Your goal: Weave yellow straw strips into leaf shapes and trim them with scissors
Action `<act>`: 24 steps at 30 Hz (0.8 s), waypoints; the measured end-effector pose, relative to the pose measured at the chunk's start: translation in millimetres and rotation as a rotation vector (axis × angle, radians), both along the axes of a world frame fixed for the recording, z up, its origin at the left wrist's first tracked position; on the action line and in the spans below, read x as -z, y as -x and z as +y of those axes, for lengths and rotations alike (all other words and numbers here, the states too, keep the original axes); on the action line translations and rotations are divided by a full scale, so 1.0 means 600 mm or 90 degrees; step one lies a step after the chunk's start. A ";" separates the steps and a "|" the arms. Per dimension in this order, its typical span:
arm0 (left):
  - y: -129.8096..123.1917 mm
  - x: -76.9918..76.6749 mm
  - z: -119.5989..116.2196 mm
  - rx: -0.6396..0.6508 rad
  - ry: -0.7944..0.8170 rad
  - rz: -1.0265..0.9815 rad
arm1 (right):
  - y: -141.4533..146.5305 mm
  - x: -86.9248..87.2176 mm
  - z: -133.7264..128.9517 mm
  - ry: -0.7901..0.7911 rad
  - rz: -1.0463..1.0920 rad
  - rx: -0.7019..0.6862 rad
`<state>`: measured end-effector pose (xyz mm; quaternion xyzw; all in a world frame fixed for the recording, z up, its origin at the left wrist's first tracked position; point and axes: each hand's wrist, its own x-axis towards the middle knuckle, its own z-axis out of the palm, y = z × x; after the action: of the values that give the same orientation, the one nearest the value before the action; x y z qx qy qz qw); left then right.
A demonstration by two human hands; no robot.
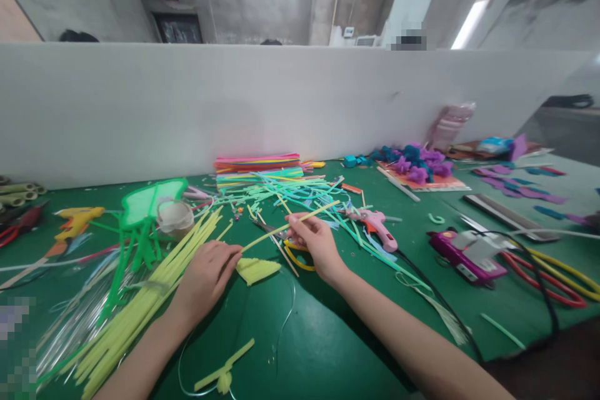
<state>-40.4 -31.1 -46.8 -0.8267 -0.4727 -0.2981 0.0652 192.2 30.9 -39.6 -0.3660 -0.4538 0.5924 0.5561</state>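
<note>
A thin yellow-green strip is stretched between my two hands above the green table. My left hand pinches its lower left end, and my right hand holds it farther along, with the free end sticking out to the upper right. Just under the strip, beside my left fingers, lies a flat yellow-green folded piece. Scissors with yellow handles lie partly hidden behind my right hand. Nearer the front edge rests a small yellow-green knotted piece with a clear thread.
A bundle of yellow-green strips lies left, by a yellow glue gun and a cup. Piled strips are at the back. Rightward are a pink glue gun, a magenta power strip and purple flowers.
</note>
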 end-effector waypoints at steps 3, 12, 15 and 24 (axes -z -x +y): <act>-0.002 0.002 0.001 0.013 0.012 0.006 | 0.018 0.002 -0.020 -0.039 -0.047 -0.090; 0.001 -0.002 0.002 -0.008 0.035 -0.020 | 0.000 0.003 -0.004 -0.055 -0.015 0.014; 0.000 -0.003 0.002 -0.011 0.035 -0.029 | -0.003 0.004 -0.004 -0.051 -0.010 0.018; -0.007 -0.005 -0.004 0.008 0.059 -0.063 | 0.007 0.006 -0.012 -0.043 -0.026 -0.047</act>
<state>-36.0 -33.4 -43.6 -0.8160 -0.4836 -0.3166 0.0015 187.7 23.6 -43.2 -0.3420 -0.4980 0.5894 0.5363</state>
